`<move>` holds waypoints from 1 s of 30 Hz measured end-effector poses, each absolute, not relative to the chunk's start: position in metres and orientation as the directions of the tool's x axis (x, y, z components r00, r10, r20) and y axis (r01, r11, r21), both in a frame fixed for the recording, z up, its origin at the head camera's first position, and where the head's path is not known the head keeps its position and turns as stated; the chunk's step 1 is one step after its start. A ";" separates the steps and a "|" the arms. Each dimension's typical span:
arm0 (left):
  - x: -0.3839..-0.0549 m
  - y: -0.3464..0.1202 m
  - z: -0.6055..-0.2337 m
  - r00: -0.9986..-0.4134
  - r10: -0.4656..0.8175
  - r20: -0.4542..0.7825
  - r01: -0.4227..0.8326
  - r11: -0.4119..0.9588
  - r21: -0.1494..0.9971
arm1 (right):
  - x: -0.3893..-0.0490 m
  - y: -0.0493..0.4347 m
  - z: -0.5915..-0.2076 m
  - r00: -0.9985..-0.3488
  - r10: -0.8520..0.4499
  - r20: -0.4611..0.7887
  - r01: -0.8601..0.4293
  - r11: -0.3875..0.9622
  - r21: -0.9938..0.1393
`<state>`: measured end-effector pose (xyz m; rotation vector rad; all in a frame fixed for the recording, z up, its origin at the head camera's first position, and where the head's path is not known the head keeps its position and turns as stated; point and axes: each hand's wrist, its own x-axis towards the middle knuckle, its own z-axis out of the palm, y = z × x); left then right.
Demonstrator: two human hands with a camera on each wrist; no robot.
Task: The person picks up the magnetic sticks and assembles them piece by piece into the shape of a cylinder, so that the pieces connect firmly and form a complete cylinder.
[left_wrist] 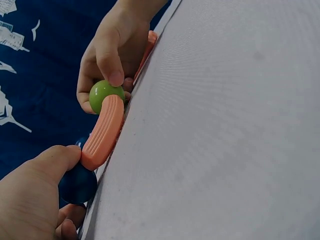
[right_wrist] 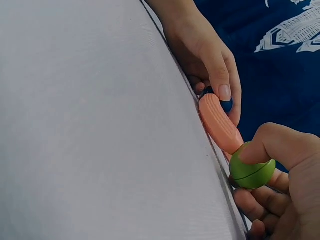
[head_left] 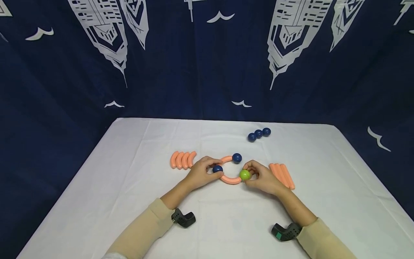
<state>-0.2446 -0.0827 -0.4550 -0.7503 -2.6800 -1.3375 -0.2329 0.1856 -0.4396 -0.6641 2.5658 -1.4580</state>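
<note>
My left hand pinches a dark blue ball between thumb and fingers. A green ball is gripped in my right hand, thumb on one side and fingers on the other. Between these balls runs a curved orange stick, its ends against both; its ridged side shows in the left wrist view. Behind it, another curved orange piece reaches from the left blue ball toward a second blue ball. Together they form an incomplete ring, with a gap between the second blue ball and the green one.
Several curved orange sticks lie in a row on the left of the white table. Straight orange sticks lie beside my right hand. Three blue balls sit in a line toward the back. A dark blue curtain hangs behind.
</note>
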 end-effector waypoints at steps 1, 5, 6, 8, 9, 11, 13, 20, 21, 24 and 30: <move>-0.244 -0.082 -0.455 -0.879 0.401 0.259 0.448 0.507 0.736 | -0.233 0.186 -0.440 -0.897 -0.427 0.116 -0.318 0.439 -0.840; -0.245 -0.082 -0.455 -0.878 0.401 0.262 0.451 0.503 0.738 | -0.233 0.187 -0.441 -0.895 -0.428 0.126 -0.328 0.438 -0.837; -0.245 -0.082 -0.455 -0.877 0.402 0.265 0.452 0.502 0.737 | -0.233 0.187 -0.442 -0.894 -0.429 0.128 -0.330 0.439 -0.836; -0.245 -0.082 -0.455 -0.879 0.401 0.260 0.448 0.503 0.739 | -0.233 0.187 -0.443 -0.893 -0.431 0.128 -0.331 0.440 -0.835; -0.245 -0.082 -0.455 -0.878 0.401 0.260 0.448 0.502 0.740 | -0.233 0.187 -0.443 -0.892 -0.433 0.129 -0.334 0.440 -0.834; -0.245 -0.082 -0.456 -0.880 0.400 0.258 0.445 0.500 0.743 | -0.233 0.187 -0.444 -0.891 -0.435 0.130 -0.337 0.441 -0.832; -0.245 -0.083 -0.456 -0.879 0.400 0.258 0.446 0.501 0.742 | -0.234 0.187 -0.444 -0.888 -0.441 0.129 -0.341 0.444 -0.829; -0.244 -0.084 -0.455 -0.878 0.403 0.260 0.452 0.514 0.729 | -0.233 0.188 -0.444 -0.877 -0.467 0.108 -0.341 0.450 -0.825; -0.244 -0.084 -0.455 -0.877 0.403 0.261 0.453 0.513 0.729 | -0.233 0.188 -0.444 -0.875 -0.474 0.104 -0.340 0.447 -0.827; -0.244 -0.084 -0.455 -0.876 0.402 0.267 0.455 0.505 0.733 | -0.233 0.189 -0.444 -0.866 -0.491 0.095 -0.339 0.436 -0.834; -0.243 -0.083 -0.454 -0.873 0.405 0.272 0.460 0.500 0.734 | -0.234 0.190 -0.443 -0.851 -0.511 0.125 -0.363 0.398 -0.843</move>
